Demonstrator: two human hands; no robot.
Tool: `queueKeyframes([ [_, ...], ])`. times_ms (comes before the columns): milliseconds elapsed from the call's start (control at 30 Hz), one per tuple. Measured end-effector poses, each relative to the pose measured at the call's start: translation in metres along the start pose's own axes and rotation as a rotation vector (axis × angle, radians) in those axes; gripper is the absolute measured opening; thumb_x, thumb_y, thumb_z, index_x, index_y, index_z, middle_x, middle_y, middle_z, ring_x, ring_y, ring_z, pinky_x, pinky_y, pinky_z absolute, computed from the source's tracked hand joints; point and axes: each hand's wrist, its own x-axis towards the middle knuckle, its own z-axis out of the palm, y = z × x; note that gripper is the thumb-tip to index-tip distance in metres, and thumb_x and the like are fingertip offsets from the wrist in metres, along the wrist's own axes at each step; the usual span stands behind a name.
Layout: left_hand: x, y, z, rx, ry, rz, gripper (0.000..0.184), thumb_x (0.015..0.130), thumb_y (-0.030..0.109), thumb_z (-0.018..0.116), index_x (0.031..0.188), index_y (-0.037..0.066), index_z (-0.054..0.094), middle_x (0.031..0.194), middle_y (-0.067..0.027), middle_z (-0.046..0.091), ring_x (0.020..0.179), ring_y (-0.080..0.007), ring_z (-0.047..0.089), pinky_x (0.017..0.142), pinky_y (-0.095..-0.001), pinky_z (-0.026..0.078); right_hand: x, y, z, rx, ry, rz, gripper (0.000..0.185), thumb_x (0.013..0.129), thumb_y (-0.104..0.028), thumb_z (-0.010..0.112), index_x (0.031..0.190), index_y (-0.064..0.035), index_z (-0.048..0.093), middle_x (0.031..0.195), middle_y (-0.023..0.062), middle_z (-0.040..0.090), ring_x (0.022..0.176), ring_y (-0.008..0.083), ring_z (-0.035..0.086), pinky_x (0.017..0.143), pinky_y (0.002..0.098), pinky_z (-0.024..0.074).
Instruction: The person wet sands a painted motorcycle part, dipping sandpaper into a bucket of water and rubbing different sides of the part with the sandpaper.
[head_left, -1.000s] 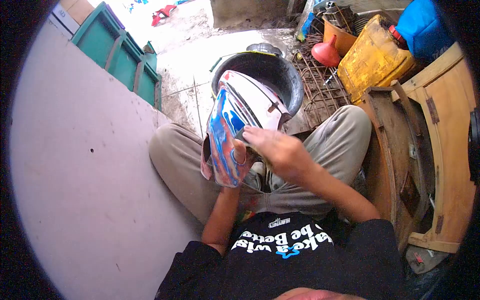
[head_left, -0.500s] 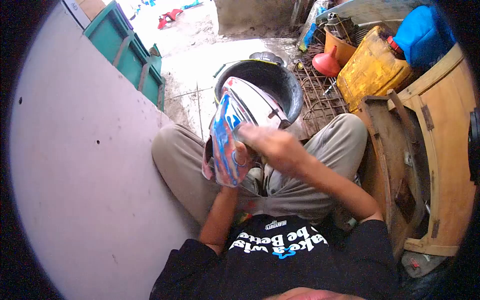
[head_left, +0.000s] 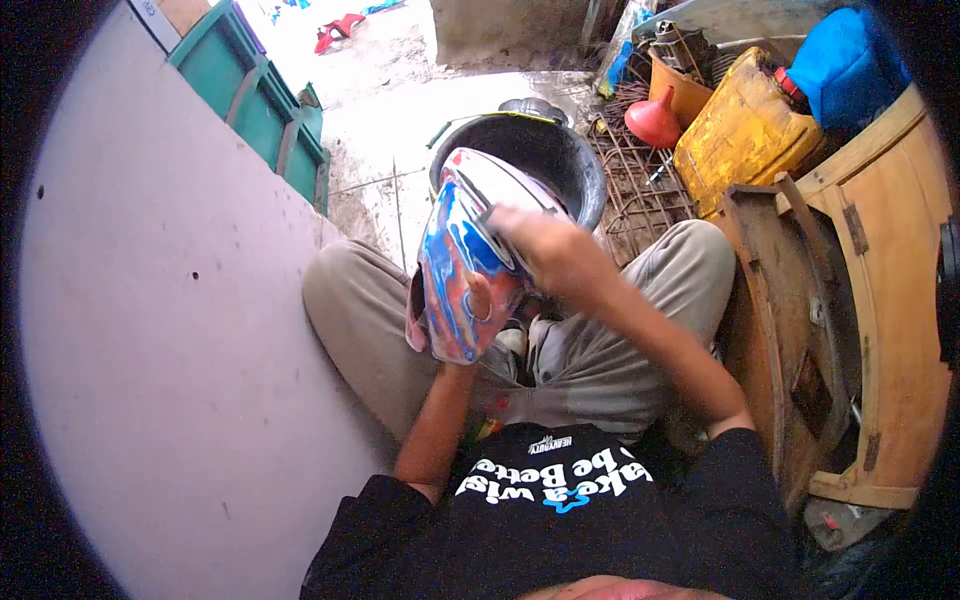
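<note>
A curved panel [head_left: 452, 235] with blue, white and reddish patches is held over my lap, its far end above a black basin [head_left: 575, 165]. My left hand [head_left: 480, 300] grips the panel's near end from below, with the thumb showing on its surface. On the panel's right side, my right hand [head_left: 545, 245] presses a small dark piece [head_left: 487, 214] against the surface with closed fingers. Motion blurs that hand a little, and the piece is mostly covered by it.
A pale wall [head_left: 180, 350] runs along the left, with green panels [head_left: 250, 100] beyond it. At right are a rusty metal grid [head_left: 640, 190], a red funnel [head_left: 653, 120], a yellow jerrycan [head_left: 745, 125] and wooden frames [head_left: 890, 300].
My right hand has moved forward along the panel with the dark piece. The panel has turned slightly, showing more of its blue and reddish side.
</note>
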Motion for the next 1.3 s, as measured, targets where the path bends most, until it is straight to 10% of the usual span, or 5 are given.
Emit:
queueKeyframes([
  [200, -0.002, -0.001, 0.001, -0.006, 0.002, -0.015, 0.083, 0.098, 0.055, 0.059, 0.148, -0.007, 0.037, 0.143, -0.031, 0.05, 0.125, -0.0448, 0.055, 0.105, -0.0517, 0.046, 0.01, 0.013, -0.014, 0.06, -0.105, 0.34, 0.036, 0.093, -0.012, 0.057, 0.128, -0.0057, 0.065, 0.128, 0.0203, 0.069, 0.115, 0.0363, 0.069, 0.096, 0.0438, 0.0569],
  [333, -0.003, -0.002, -0.001, -0.007, 0.013, -0.018, 0.083, 0.098, 0.056, 0.059, 0.148, -0.007, 0.037, 0.143, -0.0307, 0.05, 0.125, -0.0445, 0.055, 0.106, -0.0516, 0.046, 0.001, -0.026, 0.005, 0.023, 0.054, -0.211, 0.035, 0.095, -0.012, 0.057, 0.128, -0.0029, 0.065, 0.13, 0.0212, 0.068, 0.12, 0.0333, 0.068, 0.104, 0.0447, 0.0527],
  [767, -0.012, 0.001, 0.001, -0.032, -0.006, -0.013, 0.086, 0.097, 0.058, 0.059, 0.149, -0.006, 0.035, 0.145, -0.0298, 0.049, 0.127, -0.0432, 0.054, 0.107, -0.051, 0.046, 0.015, 0.036, -0.017, 0.014, -0.163, 0.153, 0.045, 0.099, -0.01, 0.052, 0.143, 0.0004, 0.055, 0.139, 0.0248, 0.061, 0.124, 0.0396, 0.063, 0.108, 0.0407, 0.0495],
  [1200, -0.009, -0.006, 0.002, -0.05, 0.018, -0.039, 0.089, 0.096, 0.06, 0.059, 0.15, -0.005, 0.034, 0.146, -0.0288, 0.048, 0.128, -0.0419, 0.053, 0.108, -0.0505, 0.045, 0.001, -0.012, -0.015, -0.113, -0.056, -0.197, 0.039, 0.094, -0.013, 0.057, 0.132, -0.0025, 0.063, 0.13, 0.0207, 0.069, 0.119, 0.0317, 0.069, 0.101, 0.0417, 0.0553],
  [1300, -0.007, -0.006, 0.005, -0.074, 0.011, -0.045, 0.09, 0.096, 0.061, 0.059, 0.15, -0.005, 0.034, 0.146, -0.0286, 0.048, 0.128, -0.0416, 0.053, 0.108, -0.0504, 0.045, 0.03, 0.031, -0.025, -0.106, -0.338, 0.39, 0.041, 0.098, -0.013, 0.052, 0.137, -0.0017, 0.06, 0.138, 0.0239, 0.062, 0.12, 0.038, 0.066, 0.102, 0.043, 0.0536],
])
